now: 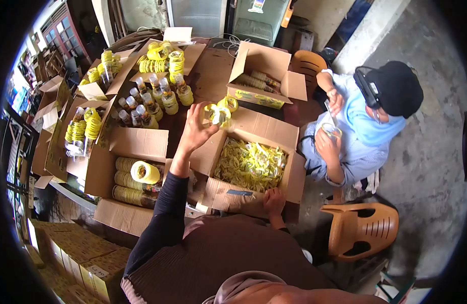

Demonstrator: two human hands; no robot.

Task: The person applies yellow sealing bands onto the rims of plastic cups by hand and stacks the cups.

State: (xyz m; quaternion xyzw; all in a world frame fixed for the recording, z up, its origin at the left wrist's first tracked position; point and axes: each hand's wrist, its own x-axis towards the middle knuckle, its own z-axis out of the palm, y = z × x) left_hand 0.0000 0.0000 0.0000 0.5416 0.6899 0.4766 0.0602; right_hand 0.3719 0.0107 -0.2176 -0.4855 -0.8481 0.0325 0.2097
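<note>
My left hand (197, 129) is closed around a clear plastic cup (217, 116) with yellow print, held above the rear flap of an open cardboard box. Just behind it is another yellow, ring-shaped piece (228, 103), partly overlapped. Inside the box lies a heap of small yellow packets (251, 164). My right hand (274, 201) rests at the box's near right edge (259, 205), its fingers curled; whether they grip anything is hidden. A dark strip (239, 192) lies on the near flap.
Left of me, an open box (137, 141) holds stacked yellow-rimmed cups. Filled bottle-like stacks (142, 104) stand behind it, beside more boxes. A box with stacks (264, 71) stands at the back right. A person (352, 126) sits at right holding a cup, near an orange chair (365, 230).
</note>
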